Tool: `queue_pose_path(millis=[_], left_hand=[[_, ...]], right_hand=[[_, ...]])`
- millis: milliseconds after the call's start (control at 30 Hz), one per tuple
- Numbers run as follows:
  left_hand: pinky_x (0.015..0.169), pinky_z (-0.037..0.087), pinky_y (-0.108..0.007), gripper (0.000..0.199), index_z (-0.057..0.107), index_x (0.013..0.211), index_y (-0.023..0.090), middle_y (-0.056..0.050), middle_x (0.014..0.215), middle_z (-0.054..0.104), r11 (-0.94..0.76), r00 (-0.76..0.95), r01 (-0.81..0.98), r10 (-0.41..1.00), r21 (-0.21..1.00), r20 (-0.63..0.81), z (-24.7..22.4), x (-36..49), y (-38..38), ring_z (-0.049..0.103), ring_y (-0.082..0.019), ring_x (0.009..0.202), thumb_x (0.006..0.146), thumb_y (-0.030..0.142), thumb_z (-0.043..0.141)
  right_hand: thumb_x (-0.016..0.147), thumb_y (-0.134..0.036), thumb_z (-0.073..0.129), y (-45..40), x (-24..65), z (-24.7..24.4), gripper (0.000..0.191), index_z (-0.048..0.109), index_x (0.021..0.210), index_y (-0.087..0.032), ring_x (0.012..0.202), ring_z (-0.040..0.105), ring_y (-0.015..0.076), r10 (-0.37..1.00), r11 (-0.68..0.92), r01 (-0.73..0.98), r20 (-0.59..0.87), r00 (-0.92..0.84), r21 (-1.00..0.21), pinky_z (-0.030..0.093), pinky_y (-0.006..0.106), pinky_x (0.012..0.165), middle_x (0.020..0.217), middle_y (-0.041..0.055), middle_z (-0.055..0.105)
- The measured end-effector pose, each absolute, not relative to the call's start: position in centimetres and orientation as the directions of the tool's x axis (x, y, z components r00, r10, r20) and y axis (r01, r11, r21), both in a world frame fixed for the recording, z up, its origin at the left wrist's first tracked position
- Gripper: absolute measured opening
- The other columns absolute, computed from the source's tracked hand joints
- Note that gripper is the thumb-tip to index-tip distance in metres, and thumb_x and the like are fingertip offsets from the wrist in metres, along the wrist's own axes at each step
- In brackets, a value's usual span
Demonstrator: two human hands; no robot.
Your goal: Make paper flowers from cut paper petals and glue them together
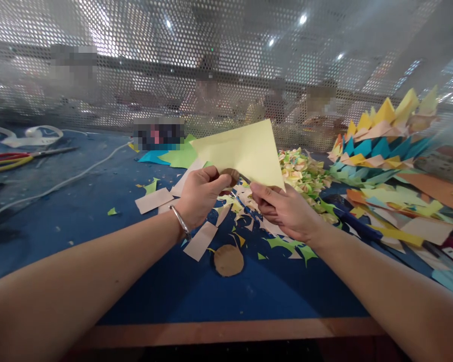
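A sheet of pale yellow paper is held up above the table, tilted. My right hand is closed on its lower right corner, thumb on the near side. My left hand is closed at the sheet's lower edge, pinching a small brown round piece that looks like cardboard. A thin dark tip shows between the hands; what it belongs to is unclear. Below them a slim blue item, partly hidden, lies among paper scraps. A brown cardboard disc rests on the table nearer me.
Pale paper rectangles and green offcuts lie around the hands. Behind on the right stand a heap of small folded papers and stacked pointed paper shapes. Red-and-yellow-handled pliers and a white cable are left. A perforated screen stands behind.
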State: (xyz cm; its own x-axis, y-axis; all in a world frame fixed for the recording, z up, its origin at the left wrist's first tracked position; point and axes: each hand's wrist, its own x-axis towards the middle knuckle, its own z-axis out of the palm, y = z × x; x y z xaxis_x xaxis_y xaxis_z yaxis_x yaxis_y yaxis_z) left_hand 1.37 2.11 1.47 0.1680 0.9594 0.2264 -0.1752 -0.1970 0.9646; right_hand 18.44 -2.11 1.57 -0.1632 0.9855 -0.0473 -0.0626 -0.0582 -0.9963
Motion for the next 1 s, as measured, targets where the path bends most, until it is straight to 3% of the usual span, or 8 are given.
queue_pose_path(millis=[267, 400, 600, 1000], left_hand=[[0.056, 0.043, -0.026, 0.025, 0.049, 0.052, 0.020, 0.004, 0.055, 0.046, -0.318, 0.003, -0.008, 0.948, 0.948, 0.319, 0.3, 1.1, 3.7, 0.045, -0.010, 0.054, 0.071, 0.022, 0.066], [0.060, 0.047, -0.026, 0.024, 0.050, 0.052, 0.020, 0.002, 0.058, 0.052, -0.291, 0.055, -0.049, 0.954, 0.955, 0.294, 0.5, 1.3, 3.2, 0.051, -0.011, 0.059, 0.071, 0.021, 0.065], [0.062, 0.046, -0.025, 0.008, 0.069, 0.069, 0.015, -0.005, 0.075, 0.069, -0.202, 0.180, -0.128, 0.958, 0.971, 0.223, 0.9, 1.4, 2.4, 0.059, -0.012, 0.068, 0.073, 0.020, 0.064], [0.060, 0.041, -0.024, 0.018, 0.065, 0.058, 0.015, -0.003, 0.068, 0.064, -0.051, 0.368, -0.188, 0.922, 0.981, 0.119, 1.2, 1.4, 2.0, 0.055, -0.010, 0.064, 0.075, 0.018, 0.067]], right_hand=[[0.083, -0.057, 0.071, -2.5, 18.9, 2.3, 0.047, 0.052, 0.065, -0.019, 0.038, 0.016, 0.0025, 0.947, -0.164, -0.032, -0.149, -0.286, -0.986, 0.009, 0.019, 0.036, 0.044, -0.0110, 0.027], [0.082, -0.057, 0.072, -2.3, 19.1, 2.4, 0.046, 0.054, 0.065, -0.018, 0.038, 0.018, 0.0027, 0.958, -0.133, -0.048, -0.117, -0.261, -0.990, 0.009, 0.019, 0.035, 0.045, -0.0105, 0.028], [0.079, -0.055, 0.076, -2.2, 19.2, 2.5, 0.045, 0.055, 0.064, -0.018, 0.038, 0.018, 0.0022, 0.971, -0.138, -0.049, -0.126, -0.202, -0.989, 0.009, 0.018, 0.035, 0.044, -0.0110, 0.027], [0.075, -0.057, 0.078, -2.1, 19.5, 2.7, 0.050, 0.052, 0.060, -0.017, 0.038, 0.018, 0.0007, 0.965, -0.123, -0.002, -0.119, -0.235, -0.992, 0.010, 0.017, 0.036, 0.045, -0.0110, 0.026]])
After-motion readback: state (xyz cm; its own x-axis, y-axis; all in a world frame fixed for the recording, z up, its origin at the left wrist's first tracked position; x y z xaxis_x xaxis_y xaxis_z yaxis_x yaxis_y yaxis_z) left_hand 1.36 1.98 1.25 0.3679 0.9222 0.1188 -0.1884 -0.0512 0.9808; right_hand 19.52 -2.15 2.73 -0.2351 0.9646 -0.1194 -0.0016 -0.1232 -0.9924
